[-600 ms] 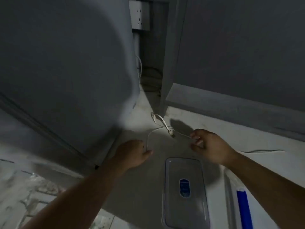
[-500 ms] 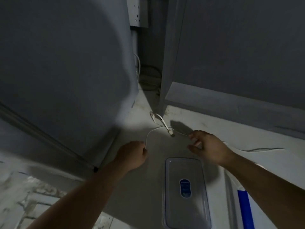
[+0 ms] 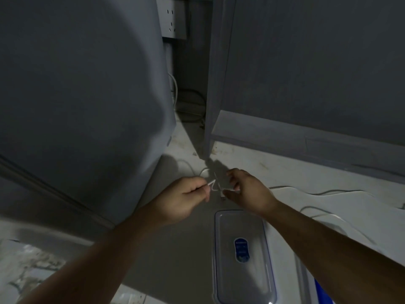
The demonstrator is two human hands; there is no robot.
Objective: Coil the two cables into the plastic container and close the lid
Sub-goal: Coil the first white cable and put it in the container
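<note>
— Near the middle of the frame, what do the two hands hold?

— Both hold the same thin white cable [image 3: 213,187]. The left hand [image 3: 186,197] is closed in a loose fist, pinching the cable between thumb and forefinger at its right edge. The right hand [image 3: 247,189] is curled around a stretch of it just to the right, fingers bent and the thumb below. A short kinked piece of cable spans the small gap between them, and a connector end hangs just below that gap.

— Where does the rest of the cable go?

— It trails from behind the right hand toward the right edge of the frame, lying in slack waves on the pale floor [image 3: 274,170]. A second white line [image 3: 324,215] curves lower right, beside the right forearm; whether it is the other cable or the same one cannot be told.

— And the container?

— A clear plastic lid [image 3: 242,260] with a blue label lies flat in the lower centre, below the right hand and apart from both hands. The container [image 3: 306,279] itself shows as a clear edge just right of the lid, mostly hidden by the forearm.
</note>
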